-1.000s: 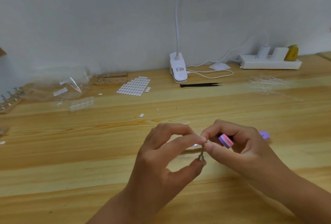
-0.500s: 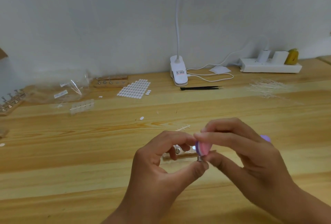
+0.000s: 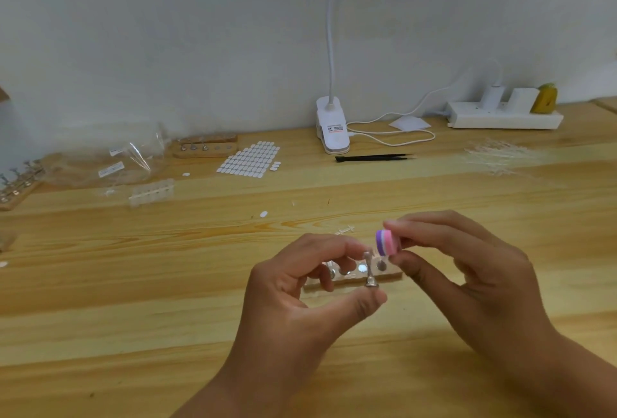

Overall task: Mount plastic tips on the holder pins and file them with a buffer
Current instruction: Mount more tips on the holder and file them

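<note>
Pale wooden table (image 3: pixel 133 300) lies under both hands, where the left hand (image 3: pixel 300 304) pinches the small holder pin (image 3: pixel 370 270), probably light and slippery, by head and foot, while at its 1 o'clock the right hand (image 3: pixel 467 277) clasps the soft-looking buffer (image 3: pixel 386 242) by its sides.

Small hobby-craft workstation, nail-tip work by the look. Pine tabletop (image 3: pixel 133 284) against plain white wall (image 3: pixel 167 33), clip-on gooseneck lamp (image 3: pixel 332 130), power strip (image 3: pixel 500 119) with 3 plugs, black tweezers (image 3: pixel 370 158), sheet of white adhesive tabs (image 3: pixel 248 160), wooden pin holders (image 3: pixel 205 150), clear plastic bags (image 3: pixel 110 164). Reads as home or small-studio setup.
</note>
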### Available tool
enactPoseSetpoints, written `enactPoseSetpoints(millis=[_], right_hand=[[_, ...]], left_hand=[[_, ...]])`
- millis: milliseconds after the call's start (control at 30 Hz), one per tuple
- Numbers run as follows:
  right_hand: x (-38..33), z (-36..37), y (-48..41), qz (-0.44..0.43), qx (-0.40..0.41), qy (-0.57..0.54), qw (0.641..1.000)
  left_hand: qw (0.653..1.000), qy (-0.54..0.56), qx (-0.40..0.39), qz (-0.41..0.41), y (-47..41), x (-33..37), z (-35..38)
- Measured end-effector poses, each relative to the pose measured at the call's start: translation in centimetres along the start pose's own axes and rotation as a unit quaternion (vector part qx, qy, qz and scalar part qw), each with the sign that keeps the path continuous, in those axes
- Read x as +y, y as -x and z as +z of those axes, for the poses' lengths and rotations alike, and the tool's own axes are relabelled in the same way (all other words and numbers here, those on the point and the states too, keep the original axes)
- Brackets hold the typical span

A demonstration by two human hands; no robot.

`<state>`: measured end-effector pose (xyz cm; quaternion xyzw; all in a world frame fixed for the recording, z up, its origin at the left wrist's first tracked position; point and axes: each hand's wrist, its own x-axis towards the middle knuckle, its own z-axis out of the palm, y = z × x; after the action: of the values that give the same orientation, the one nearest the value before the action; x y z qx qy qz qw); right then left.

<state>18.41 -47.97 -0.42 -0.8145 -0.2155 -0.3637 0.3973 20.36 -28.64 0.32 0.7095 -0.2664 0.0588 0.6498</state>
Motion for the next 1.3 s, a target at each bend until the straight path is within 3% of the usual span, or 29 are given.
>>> enactPoseSetpoints(millis=[133,300,400,567,800,967,1133,1300], right_hand=[[-0.8,0.4,0.5,-0.060,-0.002,-0.015,0.998],[0.5,-0.2,0.2,-0.016,-0.017,0.005,1.000],[0.0,0.0,0.4,-0.059,-0.020,-0.004,0.998],[1.0,-0.2,0.6,-0.110,-0.082,0.052,0.989],[1.2,0.2,1.0,-0.140,-0.096,0.091,0.981],[1.5,-0.2,0.3,-0.095,-0.065,0.105,0.988],[0.7,-0.1,0.9,-0.163,-0.121,0.097,0.974],[1.5,-0.4,0.5,-0.111,-0.109,0.106,0.982]], left_hand=[[1.000,-0.019,-0.014,0.006,0.1,0.2,0.1],[0.999,-0.008,0.022,-0.040,0.2,0.2,0.0],[0.998,-0.032,0.013,-0.046,0.1,0.5,0.1],[0.996,-0.069,0.005,-0.049,0.2,0.9,0.4],[0.994,-0.092,0.004,-0.063,0.3,0.8,0.3],[0.993,-0.075,0.020,-0.087,0.3,0.4,0.3],[0.993,-0.111,-0.005,-0.049,0.3,0.7,0.2],[0.985,-0.137,0.009,-0.106,0.3,0.5,0.1]])
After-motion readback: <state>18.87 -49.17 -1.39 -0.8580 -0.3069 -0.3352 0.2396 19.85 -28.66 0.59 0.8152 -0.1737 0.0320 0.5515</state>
